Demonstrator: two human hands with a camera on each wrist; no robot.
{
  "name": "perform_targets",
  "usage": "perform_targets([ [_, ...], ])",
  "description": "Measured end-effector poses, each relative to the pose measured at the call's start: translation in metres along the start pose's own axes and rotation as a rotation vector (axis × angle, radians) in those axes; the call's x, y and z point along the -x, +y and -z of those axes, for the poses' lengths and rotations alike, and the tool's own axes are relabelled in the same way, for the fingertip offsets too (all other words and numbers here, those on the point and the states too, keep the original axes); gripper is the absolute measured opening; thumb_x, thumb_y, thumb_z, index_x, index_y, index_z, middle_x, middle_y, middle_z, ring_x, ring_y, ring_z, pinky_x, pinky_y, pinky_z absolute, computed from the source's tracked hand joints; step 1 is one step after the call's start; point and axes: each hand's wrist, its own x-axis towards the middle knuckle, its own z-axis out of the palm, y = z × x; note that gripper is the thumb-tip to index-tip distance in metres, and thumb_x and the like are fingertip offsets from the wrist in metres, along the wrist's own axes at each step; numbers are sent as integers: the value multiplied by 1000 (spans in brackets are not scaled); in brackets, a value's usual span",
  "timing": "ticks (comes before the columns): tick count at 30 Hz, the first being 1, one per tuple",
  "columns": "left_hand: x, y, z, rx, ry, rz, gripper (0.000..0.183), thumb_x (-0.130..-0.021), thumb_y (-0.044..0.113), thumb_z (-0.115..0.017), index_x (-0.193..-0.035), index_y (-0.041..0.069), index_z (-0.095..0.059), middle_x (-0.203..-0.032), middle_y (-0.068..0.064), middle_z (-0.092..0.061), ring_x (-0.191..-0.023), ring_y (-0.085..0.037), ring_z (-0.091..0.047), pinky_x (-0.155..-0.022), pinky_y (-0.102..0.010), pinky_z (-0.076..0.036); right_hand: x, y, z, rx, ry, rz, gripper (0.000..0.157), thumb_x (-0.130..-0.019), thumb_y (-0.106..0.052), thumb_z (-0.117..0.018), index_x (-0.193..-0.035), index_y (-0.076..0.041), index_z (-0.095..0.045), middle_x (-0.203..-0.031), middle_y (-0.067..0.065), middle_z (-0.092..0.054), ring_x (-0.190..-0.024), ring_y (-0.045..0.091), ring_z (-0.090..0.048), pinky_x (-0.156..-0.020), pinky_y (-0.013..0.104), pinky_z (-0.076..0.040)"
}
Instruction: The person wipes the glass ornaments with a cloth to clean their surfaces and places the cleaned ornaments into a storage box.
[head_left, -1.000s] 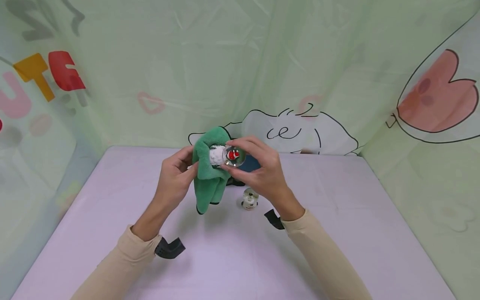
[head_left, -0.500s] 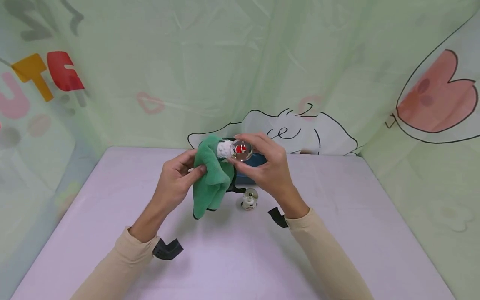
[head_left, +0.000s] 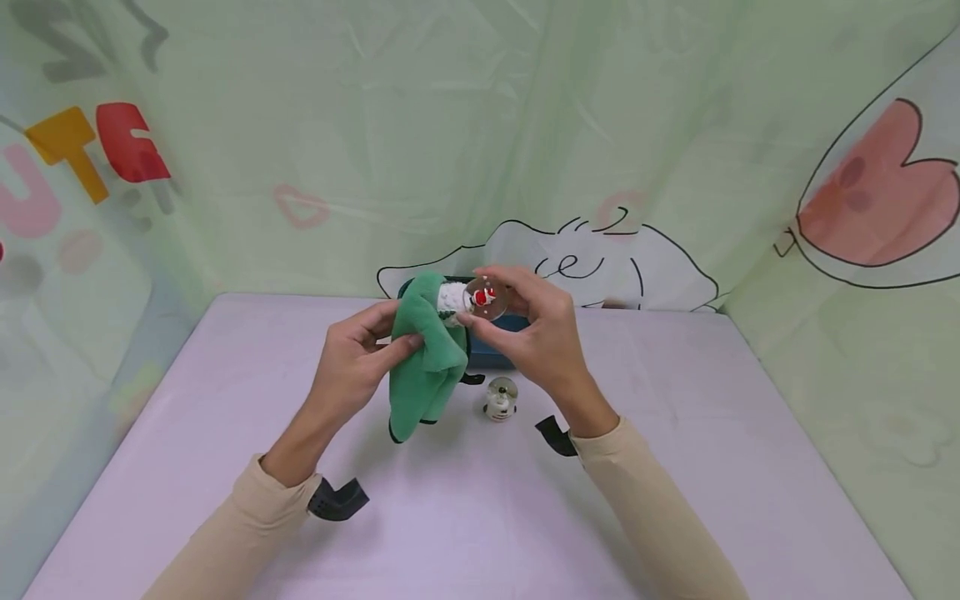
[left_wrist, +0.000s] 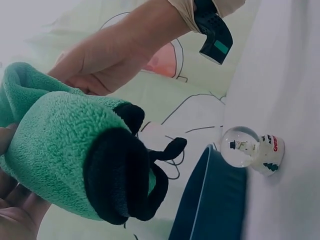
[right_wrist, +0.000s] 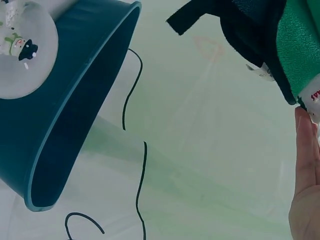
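Red shows in a small figure inside the clear ball of the snow globe [head_left: 487, 297], which I hold tipped on its side, pinched between the thumb and fingers of my right hand [head_left: 542, 329]. Its white base points toward my left hand [head_left: 352, 358] and touches the green cloth [head_left: 426, 358]. That cloth I grip between left thumb and fingers; its folds, edged in black, hang below my fingertips. Beyond my right hand, partly hidden by it, sits a dark blue container [head_left: 491, 355]. Lower than my right fingers, a snowman globe [head_left: 500, 400] stands upright on the pale table [head_left: 465, 517], near that container.
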Motion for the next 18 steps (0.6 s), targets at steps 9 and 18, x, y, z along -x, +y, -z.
perform_targets([
  [9, -1, 1, -4, -7, 44, 2, 37, -91, -2, -73, -127, -4, -66, -118, -19, -72, -104, -15, -71, -81, -32, -61, -1, -5, 4, -86, -54, -5, 56, -75, 5, -86, -128, 1, -67, -112, 8, -70, -79, 16, -68, -74, 31, -62],
  [18, -1, -1, -3, -53, 92, -13, 35, -92, -4, -70, -127, -3, -66, -121, -18, -71, -108, -12, -69, -82, -26, -60, -1, -8, 7, -131, -140, 11, 68, -72, 9, -87, -136, 3, -62, -119, 13, -70, -77, 14, -66, -76, 32, -62],
])
